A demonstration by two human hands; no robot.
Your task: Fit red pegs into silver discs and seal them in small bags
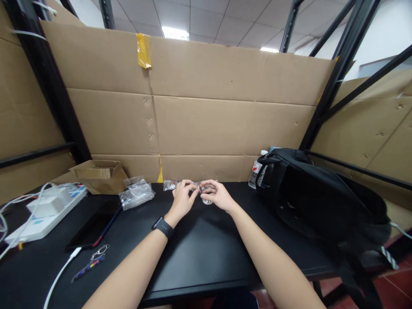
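Both hands are close together over the back middle of the black table (199, 249). The fingers of my left hand (184, 198) are bent and pinched near a tiny item at their tips, too small to name. My right hand (219, 195) curls in from the other side, its thumb and fingers closed around something small and partly hidden. Just below its fingertips shows a small clear, shiny round piece (207, 201). Behind the hands lie small clear plastic bags (170, 185), partly covered by the fingers.
Crumpled clear plastic packaging (137, 194) and an open cardboard box (101, 178) sit at back left. Nearer are a white power strip (48, 214), a dark tablet (93, 225) and a keyring (90, 266). On the right are a water bottle (256, 171) and a black backpack (322, 201).
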